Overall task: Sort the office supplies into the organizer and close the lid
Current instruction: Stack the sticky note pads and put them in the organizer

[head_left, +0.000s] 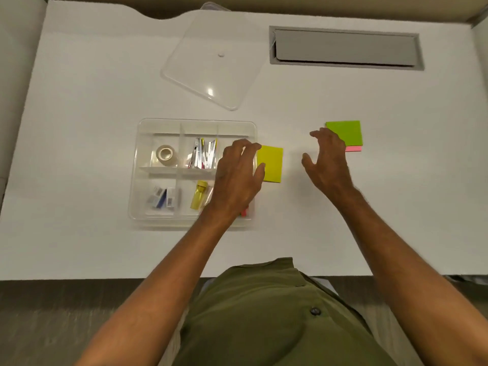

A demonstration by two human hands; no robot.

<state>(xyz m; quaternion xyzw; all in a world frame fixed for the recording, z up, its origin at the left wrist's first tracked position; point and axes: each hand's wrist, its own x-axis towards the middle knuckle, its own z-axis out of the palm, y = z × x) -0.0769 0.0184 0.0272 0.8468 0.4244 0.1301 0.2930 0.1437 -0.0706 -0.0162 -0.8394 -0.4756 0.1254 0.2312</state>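
A clear compartmented organizer (137, 165) sits open on the white desk. It holds a tape roll (165, 154), silver clips (203, 157), small staple boxes (163, 198) and a yellow tube (199, 196). My left hand (237, 178) hovers over the organizer's right side, fingers and thumb pinching the left edge of a yellow sticky note pad (273, 165) just right of the rim. My right hand (327, 165) is open with fingers spread, its fingertips at the left edge of a green-over-pink sticky note stack (347, 133). The clear lid (211, 62) lies flat behind the organizer.
A grey recessed cable slot (346, 47) sits at the back right of the desk (79, 101). Something pink (244, 213) shows in the organizer's front right compartment, mostly hidden by my left wrist. The desk's front edge runs just before my body.
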